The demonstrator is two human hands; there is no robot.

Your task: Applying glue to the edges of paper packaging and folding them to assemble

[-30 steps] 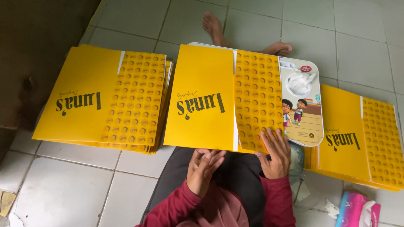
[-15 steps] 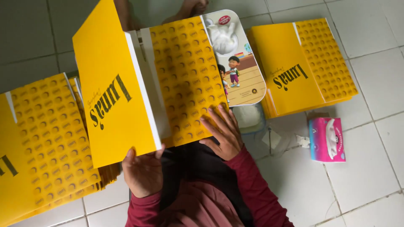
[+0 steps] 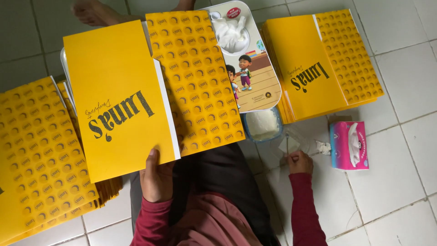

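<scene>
A flat yellow cardboard sheet [image 3: 123, 91] with a dotted panel on its right half lies across my lap and the tray beyond it. My left hand [image 3: 157, 177] grips its near edge, thumb on top. My right hand [image 3: 300, 161] is down on the floor tiles to the right. Its fingers are curled on a small clear plastic piece [image 3: 289, 145]. Just beyond that hand sits a small clear tub [image 3: 261, 124] of white material.
A tray [image 3: 255, 86] with a cartoon picture and a white wad lies under the sheet's right side. Stacks of the same yellow sheets lie at left [image 3: 36, 150] and right [image 3: 318, 59]. A pink tissue box [image 3: 349, 145] stands right of my hand. A bare foot [image 3: 95, 11] shows at the top.
My right hand has left the yellow sheet and dropped to the floor on the right. The sheet has settled flatter, held by the left hand alone.
</scene>
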